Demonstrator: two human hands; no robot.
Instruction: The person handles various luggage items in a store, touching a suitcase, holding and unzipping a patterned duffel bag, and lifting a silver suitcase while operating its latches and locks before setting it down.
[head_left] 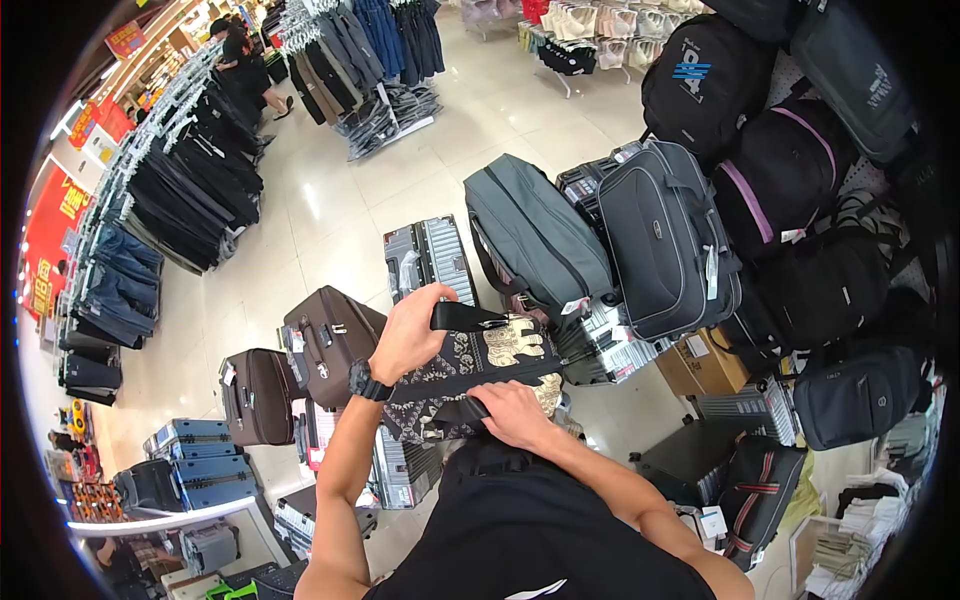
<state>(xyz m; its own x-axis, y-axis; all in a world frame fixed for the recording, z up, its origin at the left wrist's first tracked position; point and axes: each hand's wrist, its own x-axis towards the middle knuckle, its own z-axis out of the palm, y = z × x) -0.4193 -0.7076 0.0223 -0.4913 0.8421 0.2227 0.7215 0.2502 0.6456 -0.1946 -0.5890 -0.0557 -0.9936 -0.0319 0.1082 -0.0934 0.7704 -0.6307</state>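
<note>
A black duffel bag with cream elephant and floral print (465, 365) lies in front of me, on top of silver ribbed suitcases. My left hand (413, 328), with a black watch on its wrist, is closed on a wide black strap (468, 317) at the bag's far side, lifting it off the fabric. My right hand (514, 412) lies over the bag's near side, with its fingers curled round a black handle (462, 411). Part of the near side is hidden by my hand and body.
Beyond the bag stand a silver ribbed suitcase (432, 255), a grey-green bag (540, 235) and a dark grey travel bag (665, 240). Brown suitcases (330, 345) are at left. Backpacks (705, 85) hang at right. Clothing racks (195, 160) line the aisle, where a person (245, 65) stands far off.
</note>
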